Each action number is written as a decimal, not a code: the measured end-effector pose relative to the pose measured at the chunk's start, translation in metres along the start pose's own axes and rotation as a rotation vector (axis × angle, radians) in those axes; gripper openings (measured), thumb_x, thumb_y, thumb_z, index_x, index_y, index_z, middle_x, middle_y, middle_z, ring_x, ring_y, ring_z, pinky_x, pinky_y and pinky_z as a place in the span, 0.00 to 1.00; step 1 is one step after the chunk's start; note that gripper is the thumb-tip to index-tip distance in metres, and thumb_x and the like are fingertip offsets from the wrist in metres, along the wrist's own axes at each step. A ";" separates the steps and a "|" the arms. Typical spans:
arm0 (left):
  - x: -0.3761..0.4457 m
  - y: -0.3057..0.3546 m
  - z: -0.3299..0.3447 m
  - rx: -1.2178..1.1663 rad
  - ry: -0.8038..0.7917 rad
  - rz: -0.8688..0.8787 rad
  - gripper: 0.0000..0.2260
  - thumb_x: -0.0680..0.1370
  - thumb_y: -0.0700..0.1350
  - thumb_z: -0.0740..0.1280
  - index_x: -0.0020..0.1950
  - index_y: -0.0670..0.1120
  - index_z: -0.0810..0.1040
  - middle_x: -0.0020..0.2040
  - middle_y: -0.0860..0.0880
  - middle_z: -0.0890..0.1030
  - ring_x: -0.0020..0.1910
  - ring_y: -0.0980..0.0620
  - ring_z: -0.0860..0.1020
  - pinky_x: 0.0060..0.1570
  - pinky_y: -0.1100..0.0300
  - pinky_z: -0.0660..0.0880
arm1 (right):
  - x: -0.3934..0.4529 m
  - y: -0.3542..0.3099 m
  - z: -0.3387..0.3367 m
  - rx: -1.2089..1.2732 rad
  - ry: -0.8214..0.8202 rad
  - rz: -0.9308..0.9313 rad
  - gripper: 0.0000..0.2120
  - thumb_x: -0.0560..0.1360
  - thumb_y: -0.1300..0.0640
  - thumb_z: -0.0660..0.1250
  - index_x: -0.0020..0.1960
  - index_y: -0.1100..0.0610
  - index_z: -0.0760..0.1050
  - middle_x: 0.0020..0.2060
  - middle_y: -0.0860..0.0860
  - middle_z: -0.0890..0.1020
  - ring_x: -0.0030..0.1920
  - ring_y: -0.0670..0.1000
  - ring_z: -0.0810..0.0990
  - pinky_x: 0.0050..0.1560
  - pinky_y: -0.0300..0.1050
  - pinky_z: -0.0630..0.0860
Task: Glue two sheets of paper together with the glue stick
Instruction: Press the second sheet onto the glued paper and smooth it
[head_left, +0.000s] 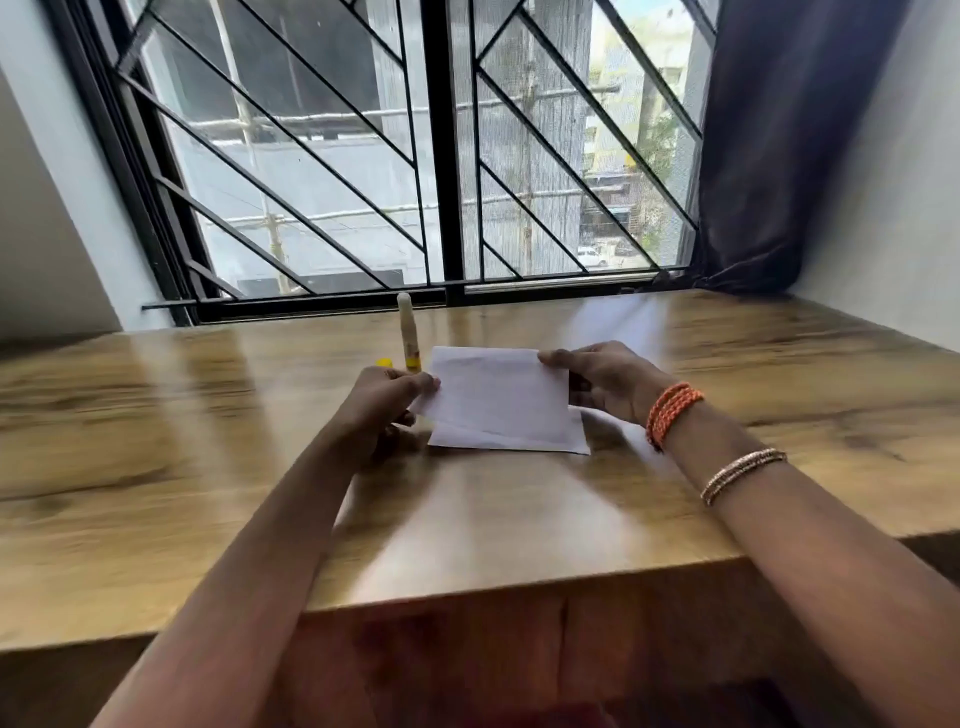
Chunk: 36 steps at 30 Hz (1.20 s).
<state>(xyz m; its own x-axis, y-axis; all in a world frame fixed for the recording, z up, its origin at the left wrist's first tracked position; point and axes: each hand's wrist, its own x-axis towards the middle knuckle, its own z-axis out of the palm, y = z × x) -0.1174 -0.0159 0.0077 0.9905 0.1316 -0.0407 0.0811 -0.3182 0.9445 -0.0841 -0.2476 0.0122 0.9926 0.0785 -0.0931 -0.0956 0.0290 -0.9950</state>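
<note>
Paper (498, 397) in two white sheets lies at the middle of the wooden table (208, 441), one sheet over the other. The top sheet is tilted, its near edge raised off the lower sheet (524, 444), which lies flat and shows as a pale strip along the near and right sides, with a thin dark gap of shadow between the two. Faint grey lines, too blurred to read, cross the top sheet. The left hand (382, 402) pinches the top sheet's left edge between thumb and curled fingers, and the right hand (605, 382) holds its far right corner, thumb on top and fingers curled behind the edge. The glue stick (407, 332) stands upright on the table just beyond the left hand, near the paper's far left corner; its body is cream white with a yellow band low down, and its rounded pale top looks uncapped, though blur makes that uncertain. A small yellow cap (384, 362) sits on the table just left of the stick, partly hidden by the left hand. The right wrist wears an orange cord band (672, 413) and, nearer along the forearm, a thin metal bangle (743, 475). Beyond the table's far edge is a barred window (441, 156), with a dark blue curtain (789, 145) hanging at its right.
</note>
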 end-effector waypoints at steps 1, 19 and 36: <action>-0.004 0.001 0.001 0.011 -0.003 0.011 0.06 0.75 0.43 0.67 0.40 0.43 0.76 0.34 0.47 0.70 0.27 0.51 0.67 0.18 0.71 0.62 | -0.003 0.000 0.002 -0.030 0.000 0.007 0.14 0.71 0.60 0.73 0.52 0.64 0.74 0.41 0.57 0.80 0.38 0.52 0.80 0.35 0.41 0.81; 0.004 -0.014 -0.001 0.502 0.275 0.197 0.11 0.74 0.46 0.62 0.48 0.48 0.83 0.49 0.45 0.84 0.53 0.44 0.79 0.53 0.55 0.74 | -0.017 0.008 -0.003 -0.093 0.178 0.036 0.21 0.69 0.65 0.75 0.57 0.72 0.74 0.48 0.62 0.79 0.35 0.54 0.79 0.22 0.34 0.73; 0.007 -0.018 -0.006 0.688 -0.045 0.160 0.12 0.76 0.46 0.64 0.57 0.59 0.77 0.63 0.45 0.75 0.67 0.43 0.66 0.65 0.53 0.62 | -0.021 0.009 0.006 -0.052 0.178 0.055 0.18 0.68 0.68 0.74 0.55 0.71 0.73 0.40 0.57 0.75 0.37 0.53 0.78 0.30 0.42 0.82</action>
<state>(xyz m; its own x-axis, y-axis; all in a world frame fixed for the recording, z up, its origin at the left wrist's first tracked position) -0.1125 -0.0033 -0.0074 0.9985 -0.0006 0.0544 -0.0288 -0.8536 0.5202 -0.1061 -0.2430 0.0059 0.9840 -0.0994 -0.1476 -0.1505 -0.0220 -0.9884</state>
